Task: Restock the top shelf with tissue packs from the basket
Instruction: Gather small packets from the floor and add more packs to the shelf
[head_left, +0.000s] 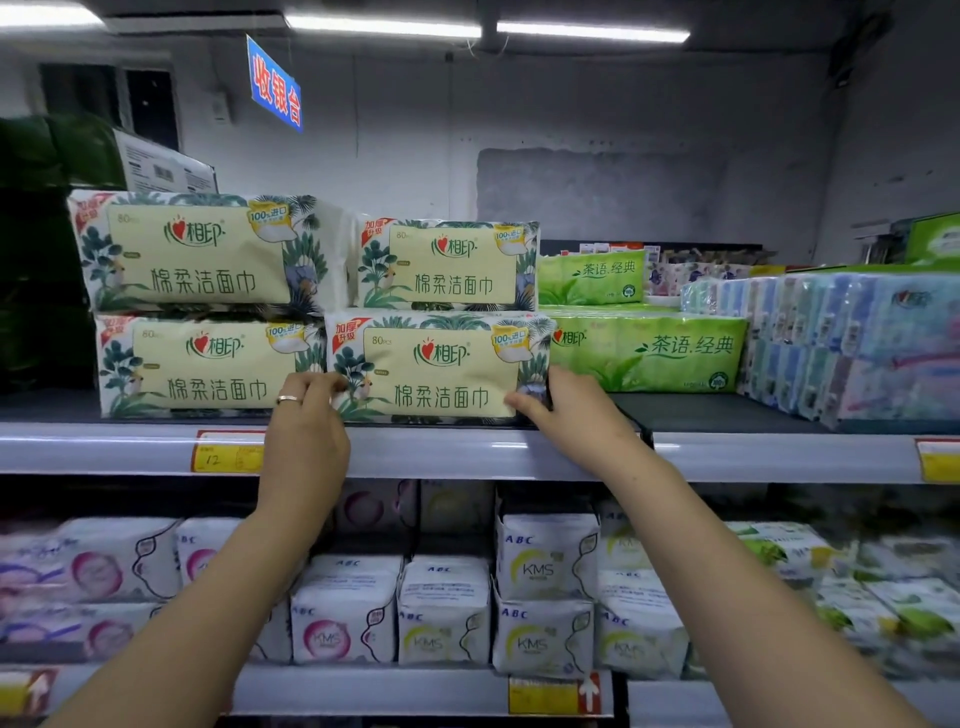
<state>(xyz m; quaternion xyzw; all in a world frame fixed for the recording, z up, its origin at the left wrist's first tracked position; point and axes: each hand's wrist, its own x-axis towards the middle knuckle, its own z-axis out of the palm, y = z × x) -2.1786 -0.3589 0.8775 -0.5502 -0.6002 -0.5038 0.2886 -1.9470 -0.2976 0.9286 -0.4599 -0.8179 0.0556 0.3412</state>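
Both hands were up at the top shelf (467, 452), gripping one tissue pack (439, 366) by its two lower corners. The left hand (306, 421), a ring on one finger, pinched the pack's lower left corner with its fingertips; the right hand (566, 410) clasped the lower right corner, thumb laid across the front face. The pack was a soft rectangular bundle with a pale yellow front panel, a red heart logo, dark green lettering and a border of leaves, with a red flash in its top left corner. It sat at the shelf's front edge, in the lower right place of a block of four like packs: one stacked above it (447, 265) and two more stacked to the left (208, 306). Whether its base rested fully on the shelf was hard to tell. Green tissue packs (649, 353) stood just beside it on the right.
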